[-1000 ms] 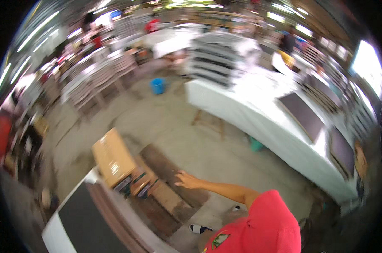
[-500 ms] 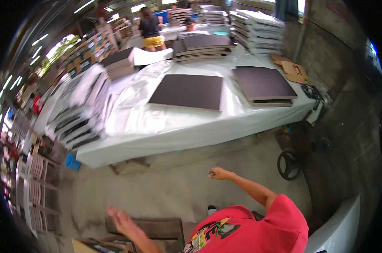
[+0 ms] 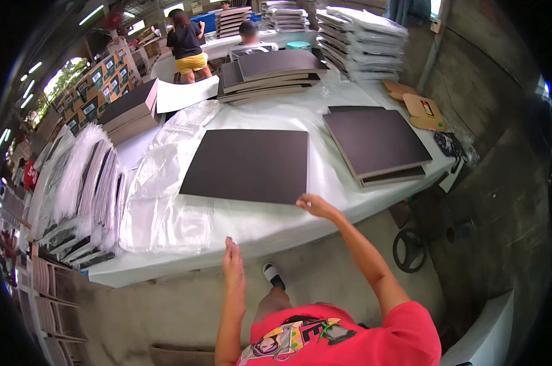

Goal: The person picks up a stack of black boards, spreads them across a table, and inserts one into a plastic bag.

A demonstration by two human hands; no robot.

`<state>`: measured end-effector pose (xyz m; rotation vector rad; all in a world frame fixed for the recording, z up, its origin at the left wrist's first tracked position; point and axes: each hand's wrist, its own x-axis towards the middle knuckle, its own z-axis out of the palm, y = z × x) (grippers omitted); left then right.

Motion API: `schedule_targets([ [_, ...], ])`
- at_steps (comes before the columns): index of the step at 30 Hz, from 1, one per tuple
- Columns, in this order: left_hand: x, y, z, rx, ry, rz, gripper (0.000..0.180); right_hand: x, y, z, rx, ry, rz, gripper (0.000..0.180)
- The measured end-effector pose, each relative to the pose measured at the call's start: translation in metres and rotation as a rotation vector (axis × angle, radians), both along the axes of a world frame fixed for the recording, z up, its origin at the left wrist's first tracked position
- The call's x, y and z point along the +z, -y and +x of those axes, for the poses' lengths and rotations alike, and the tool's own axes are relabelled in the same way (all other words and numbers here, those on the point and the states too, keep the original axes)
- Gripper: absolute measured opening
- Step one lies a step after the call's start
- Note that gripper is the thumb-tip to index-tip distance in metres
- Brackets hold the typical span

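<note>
Right hand (image 3: 315,205) touches flat dark board (image 3: 248,165), long axis left-right; left hand (image 3: 232,263) open, empty.

**Cartons and Clear Bags Line My Bench**

Printed brown cartons (image 3: 94,85) stand stacked far left. Clear plastic bags (image 3: 160,207) lie heaped on the white table before me. A flat cardboard cutout (image 3: 417,105) rests at the far right.

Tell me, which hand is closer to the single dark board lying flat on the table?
Right. The right hand touches the dark board at its near corner; the left hand hangs short of the table edge.
</note>
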<state>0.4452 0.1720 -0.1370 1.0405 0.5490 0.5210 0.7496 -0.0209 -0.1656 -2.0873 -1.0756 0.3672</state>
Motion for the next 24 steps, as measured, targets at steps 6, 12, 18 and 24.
schedule_targets([
  [6,-0.019,-0.043,0.122,0.1,-0.16,0.015,0.074,0.063,-0.112,0.137,-0.115,0.122,-0.009,0.041],
  [12,-0.028,-0.08,0.183,0.22,-0.364,0.197,0.075,0.032,-0.178,0.227,-0.206,0.238,-0.169,0.055],
  [18,-0.043,-0.084,0.208,0.521,-0.333,0.134,0.07,0.01,-0.254,0.306,-0.171,0.26,-0.258,0.069],
  [24,-0.032,-0.089,0.237,0.68,-0.565,0.227,0.062,-0.006,-0.35,0.32,0.06,0.122,-0.215,0.073],
])
